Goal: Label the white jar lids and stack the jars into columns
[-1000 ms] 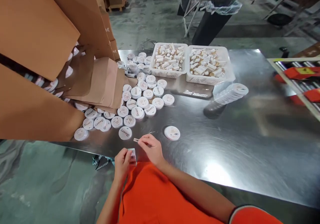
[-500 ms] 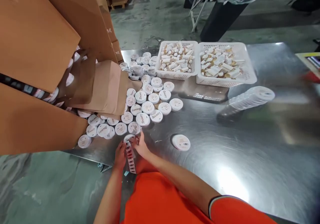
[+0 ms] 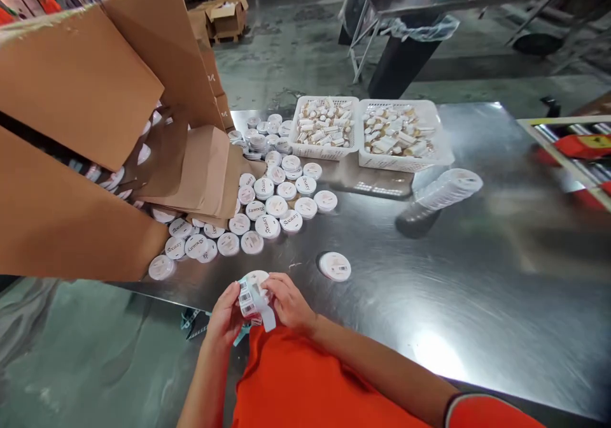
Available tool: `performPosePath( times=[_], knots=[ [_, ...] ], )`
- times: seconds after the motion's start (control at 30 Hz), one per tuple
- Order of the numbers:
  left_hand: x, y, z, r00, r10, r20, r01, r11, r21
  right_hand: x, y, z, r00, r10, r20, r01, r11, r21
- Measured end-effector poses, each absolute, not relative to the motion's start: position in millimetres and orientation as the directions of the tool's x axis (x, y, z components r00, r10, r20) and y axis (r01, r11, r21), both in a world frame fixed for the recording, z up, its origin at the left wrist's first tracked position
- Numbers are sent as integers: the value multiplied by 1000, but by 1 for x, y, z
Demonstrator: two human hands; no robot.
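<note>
At the table's near edge, my left hand point(image 3: 224, 313) is closed on a strip of barcode labels point(image 3: 247, 299), its pale backing curling over toward me. My right hand point(image 3: 292, 304) has its fingertips pressed on a round white container point(image 3: 258, 276) just behind the strip. Which fingers also support the container from below is hidden. One similar flat white container point(image 3: 335, 266) lies alone on the table, to the right of my hands. Beyond my hands, many more round white containers point(image 3: 268, 226) are spread out, some stacked, several with printed lettering.
A tipped cardboard box point(image 3: 71, 224) with containers inside stands at the left. Two white baskets point(image 3: 329, 154) of small white-capped bottles sit at the back of the metal table point(image 3: 477, 288). A leaning stack of clear-wrapped discs point(image 3: 446, 189) is to their right.
Both hands have drawn nearer to me, away from the pile, with the container and label strip. The strip, hanging down before, is now folded up between the hands. The view has tilted up.
</note>
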State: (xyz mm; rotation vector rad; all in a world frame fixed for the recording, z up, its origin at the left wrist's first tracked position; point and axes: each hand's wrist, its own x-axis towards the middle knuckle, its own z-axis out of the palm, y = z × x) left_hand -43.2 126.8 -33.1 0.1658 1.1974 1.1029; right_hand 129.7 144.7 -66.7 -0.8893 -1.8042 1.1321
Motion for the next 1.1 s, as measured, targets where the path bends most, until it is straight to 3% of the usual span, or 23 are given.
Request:
performPosePath(
  times=[0.1,0.17,0.27,0.43,0.57,0.67,0.8,0.97,1.1],
  knots=[
    [-47,112,-23,-48,813,-581,-594,444,671,128,134,-42,-260,961,97,-64,83,-994],
    [-53,102,-15,-17,867,-498,-583,396,710,130,133,-20,-219,975,-47,-218,-96,-971],
    [-60,90,-2,11,909,-417,-561,350,750,138,138,14,-301,938,-171,-210,-240,-948],
    [-56,85,13,-29,928,-370,-496,308,812,141,134,39,-446,873,-197,-78,-257,-963],
    [-37,84,10,-190,924,-333,-535,187,824,127,123,25,-334,902,-274,-228,-359,-905],
    [-27,77,4,-222,924,-311,-553,143,821,122,128,15,-221,936,-275,-315,-335,-888],
    [-31,66,5,-49,972,-231,-465,182,866,136,154,24,-112,987,-112,-319,-143,-937],
    [-39,64,16,216,949,-231,-30,243,970,145,172,46,-417,908,-44,-170,-126,-977],
    [-34,68,12,198,962,-189,15,190,982,132,166,40,-490,871,-18,-161,-111,-981]
  ],
)
